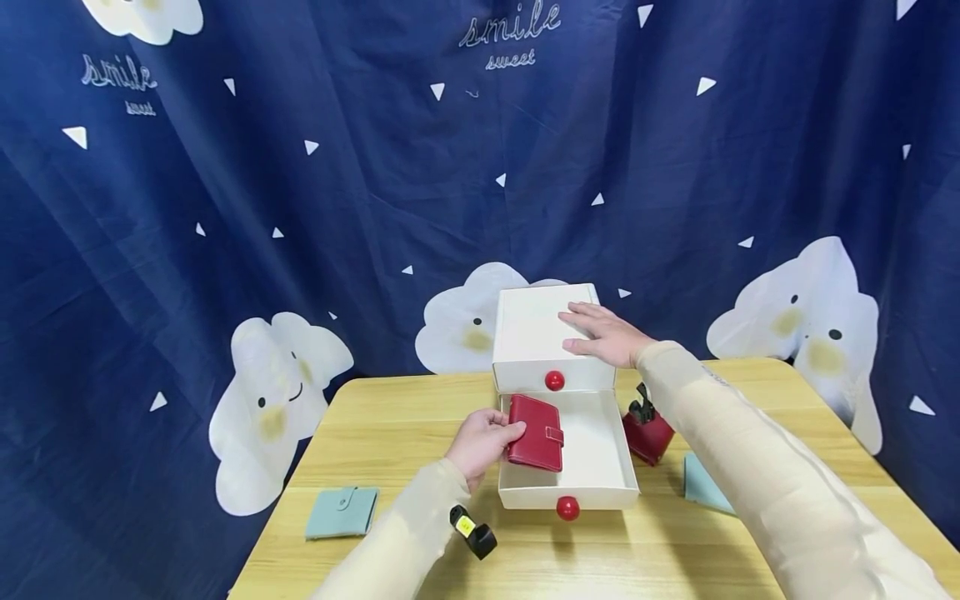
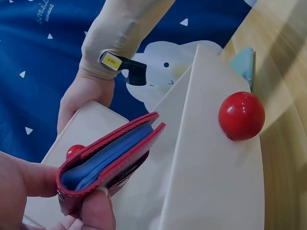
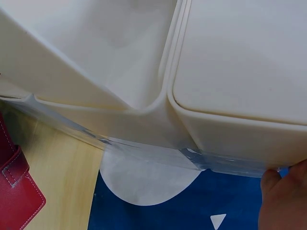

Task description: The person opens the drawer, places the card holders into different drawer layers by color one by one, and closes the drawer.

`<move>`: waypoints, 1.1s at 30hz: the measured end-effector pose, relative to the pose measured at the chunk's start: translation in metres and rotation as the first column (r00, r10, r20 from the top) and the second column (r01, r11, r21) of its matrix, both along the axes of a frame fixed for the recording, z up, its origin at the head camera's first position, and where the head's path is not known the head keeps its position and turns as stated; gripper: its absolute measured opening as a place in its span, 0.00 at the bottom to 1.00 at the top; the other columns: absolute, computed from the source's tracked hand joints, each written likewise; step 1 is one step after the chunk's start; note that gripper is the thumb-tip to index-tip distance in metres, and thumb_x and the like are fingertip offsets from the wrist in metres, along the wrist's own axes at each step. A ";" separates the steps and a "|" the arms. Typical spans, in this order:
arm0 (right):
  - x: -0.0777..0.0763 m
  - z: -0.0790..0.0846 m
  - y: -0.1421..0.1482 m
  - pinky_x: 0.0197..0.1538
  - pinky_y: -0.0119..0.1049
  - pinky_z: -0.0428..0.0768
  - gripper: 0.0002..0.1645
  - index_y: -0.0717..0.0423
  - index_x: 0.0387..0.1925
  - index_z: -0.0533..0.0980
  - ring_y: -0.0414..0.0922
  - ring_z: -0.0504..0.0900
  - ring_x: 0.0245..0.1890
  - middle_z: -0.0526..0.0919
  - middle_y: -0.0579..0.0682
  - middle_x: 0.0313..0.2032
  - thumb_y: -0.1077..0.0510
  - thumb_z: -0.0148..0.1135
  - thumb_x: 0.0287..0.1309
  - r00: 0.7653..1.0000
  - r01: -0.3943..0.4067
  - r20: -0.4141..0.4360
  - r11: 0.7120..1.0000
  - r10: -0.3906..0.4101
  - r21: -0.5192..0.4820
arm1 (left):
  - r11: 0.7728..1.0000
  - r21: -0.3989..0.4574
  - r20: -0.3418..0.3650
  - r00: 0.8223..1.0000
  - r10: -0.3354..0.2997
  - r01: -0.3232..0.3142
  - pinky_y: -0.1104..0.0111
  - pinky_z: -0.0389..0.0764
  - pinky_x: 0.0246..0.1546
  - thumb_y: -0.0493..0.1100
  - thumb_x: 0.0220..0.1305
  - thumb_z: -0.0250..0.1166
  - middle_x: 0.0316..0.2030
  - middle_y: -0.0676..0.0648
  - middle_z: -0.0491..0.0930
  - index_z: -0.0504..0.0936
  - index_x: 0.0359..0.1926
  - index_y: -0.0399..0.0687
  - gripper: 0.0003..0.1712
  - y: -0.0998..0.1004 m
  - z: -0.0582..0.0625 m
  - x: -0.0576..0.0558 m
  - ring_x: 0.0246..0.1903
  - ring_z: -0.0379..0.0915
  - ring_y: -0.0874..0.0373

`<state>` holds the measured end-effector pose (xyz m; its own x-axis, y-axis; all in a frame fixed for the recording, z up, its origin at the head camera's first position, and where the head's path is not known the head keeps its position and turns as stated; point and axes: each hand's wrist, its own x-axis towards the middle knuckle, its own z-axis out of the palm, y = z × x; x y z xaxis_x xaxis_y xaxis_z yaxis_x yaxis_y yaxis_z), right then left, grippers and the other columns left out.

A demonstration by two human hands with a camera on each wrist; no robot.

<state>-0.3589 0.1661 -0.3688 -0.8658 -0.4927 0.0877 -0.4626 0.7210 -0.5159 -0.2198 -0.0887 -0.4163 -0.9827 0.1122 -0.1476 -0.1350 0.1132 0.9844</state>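
A white two-drawer box (image 1: 543,325) with round red knobs stands on the table, its lower drawer (image 1: 600,433) pulled out. My left hand (image 1: 483,446) pinches a dark red card wallet (image 1: 536,433) between thumb and fingers, over the left part of that drawer. In the left wrist view the wallet (image 2: 108,158) is seen edge-on, with blue sleeves inside its covers. My right hand (image 1: 603,333) rests on the box's top at the right, fingers spread. The right wrist view catches only part of that hand (image 3: 285,196) at the box's edge.
A light blue snap wallet (image 1: 342,512) lies at the table's left. To the right of the drawer are another red wallet (image 1: 649,437) and a light blue item (image 1: 705,483), partly behind my right forearm. A dark blue curtain (image 1: 375,208) hangs behind the table.
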 end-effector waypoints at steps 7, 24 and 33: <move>-0.002 -0.003 0.001 0.69 0.62 0.47 0.44 0.43 0.73 0.57 0.53 0.41 0.74 0.48 0.50 0.74 0.31 0.52 0.61 1.000 -0.003 -0.007 1.000 0.003 -0.001 | 0.997 -0.074 0.022 1.000 -0.009 0.010 0.70 0.79 0.25 0.38 0.62 0.66 0.29 0.43 0.79 0.74 0.37 0.34 0.11 0.013 -0.001 -0.008 0.25 0.77 0.58; 0.001 0.000 0.000 0.69 0.62 0.46 0.43 0.44 0.73 0.57 0.53 0.41 0.74 0.48 0.51 0.75 0.32 0.51 0.62 1.000 -0.012 -0.020 1.000 0.012 0.010 | 0.986 -0.145 0.095 0.993 -0.064 0.077 0.70 0.81 0.26 0.36 0.62 0.65 0.25 0.42 0.84 0.82 0.34 0.31 0.09 0.039 -0.005 -0.025 0.22 0.79 0.60; 0.000 -0.001 -0.001 0.69 0.62 0.47 0.42 0.44 0.73 0.57 0.53 0.41 0.74 0.49 0.51 0.74 0.33 0.52 0.63 0.999 -0.013 -0.029 1.000 0.013 0.005 | 0.978 -0.194 0.140 0.989 -0.049 0.076 0.74 0.78 0.23 0.38 0.62 0.65 0.24 0.45 0.83 0.83 0.34 0.34 0.09 0.053 -0.003 -0.031 0.20 0.76 0.61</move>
